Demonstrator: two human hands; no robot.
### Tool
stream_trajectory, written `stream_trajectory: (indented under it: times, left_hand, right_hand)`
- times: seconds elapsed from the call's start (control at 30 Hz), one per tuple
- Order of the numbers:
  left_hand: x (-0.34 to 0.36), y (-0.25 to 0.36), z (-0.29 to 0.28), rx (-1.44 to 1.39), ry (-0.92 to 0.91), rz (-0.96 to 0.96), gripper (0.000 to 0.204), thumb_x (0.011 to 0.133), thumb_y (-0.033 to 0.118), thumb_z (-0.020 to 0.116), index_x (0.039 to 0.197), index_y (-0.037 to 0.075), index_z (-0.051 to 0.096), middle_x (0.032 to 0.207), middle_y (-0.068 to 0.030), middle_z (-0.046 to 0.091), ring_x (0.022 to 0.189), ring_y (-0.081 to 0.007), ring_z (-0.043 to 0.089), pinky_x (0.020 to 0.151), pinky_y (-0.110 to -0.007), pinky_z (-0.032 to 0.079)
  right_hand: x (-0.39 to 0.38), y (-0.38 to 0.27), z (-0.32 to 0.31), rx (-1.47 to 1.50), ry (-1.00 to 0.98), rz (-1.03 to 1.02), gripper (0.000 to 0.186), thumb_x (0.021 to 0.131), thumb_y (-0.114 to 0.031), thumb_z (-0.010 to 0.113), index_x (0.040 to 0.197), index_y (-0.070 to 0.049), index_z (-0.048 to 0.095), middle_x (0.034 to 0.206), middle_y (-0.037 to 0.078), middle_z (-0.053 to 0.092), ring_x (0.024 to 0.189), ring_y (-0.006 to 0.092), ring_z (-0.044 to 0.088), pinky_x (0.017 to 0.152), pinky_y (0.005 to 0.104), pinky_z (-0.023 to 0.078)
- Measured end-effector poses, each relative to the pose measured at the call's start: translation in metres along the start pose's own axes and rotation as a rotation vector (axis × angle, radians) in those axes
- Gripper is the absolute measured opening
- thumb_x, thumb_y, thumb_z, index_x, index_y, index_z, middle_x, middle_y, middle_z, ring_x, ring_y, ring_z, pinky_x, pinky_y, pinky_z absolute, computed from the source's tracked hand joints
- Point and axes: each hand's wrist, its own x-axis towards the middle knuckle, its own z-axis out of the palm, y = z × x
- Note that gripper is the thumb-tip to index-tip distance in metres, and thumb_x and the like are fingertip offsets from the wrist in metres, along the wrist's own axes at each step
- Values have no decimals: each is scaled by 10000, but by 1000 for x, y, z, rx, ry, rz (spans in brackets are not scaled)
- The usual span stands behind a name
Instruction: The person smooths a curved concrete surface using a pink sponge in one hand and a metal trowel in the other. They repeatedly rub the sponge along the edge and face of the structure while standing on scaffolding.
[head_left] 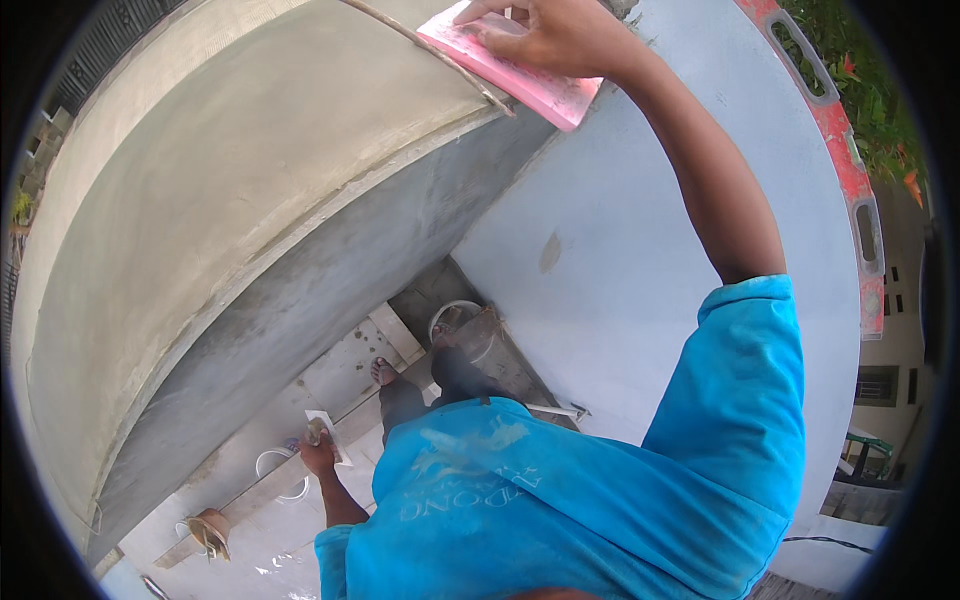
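Observation:
My right hand (pixel 562 38) reaches up to the top of the wall corner, its fingers closed on a pink plastering float (pixel 545 92) smeared with grey mortar. The float lies at the inner corner where the smooth grey ledge (pixel 250 130) meets the pale blue-grey wall (pixel 640 220). Low by my left side, my left hand (pixel 318 452) grips a trowel (pixel 334 440) with a flat, pale blade; its handle is mostly hidden by the fingers. A thin stick (pixel 440 55) lies across the ledge, its end near the float.
A red bar with oval slots (pixel 848 170) lies along the right wall's top. Below are a tan bucket (pixel 209 531), a white ring-shaped rim (pixel 275 462), and another round container (pixel 455 308) by my feet. Plants (pixel 870 90) grow beyond the wall.

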Motion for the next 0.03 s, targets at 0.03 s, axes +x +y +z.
stream_trajectory:
  times: [0.03]
  left_hand:
    - [-4,-10,2,-17,-35,56,465,841,278,797,1240,58,704,1099,-208,755,962,-332,753,920,-454,552]
  right_hand:
    - [8,-9,-1,-2,-4,-9,270,804,-189,674,1022,-113,814,959,188,769,926,360,733,900,427,570]
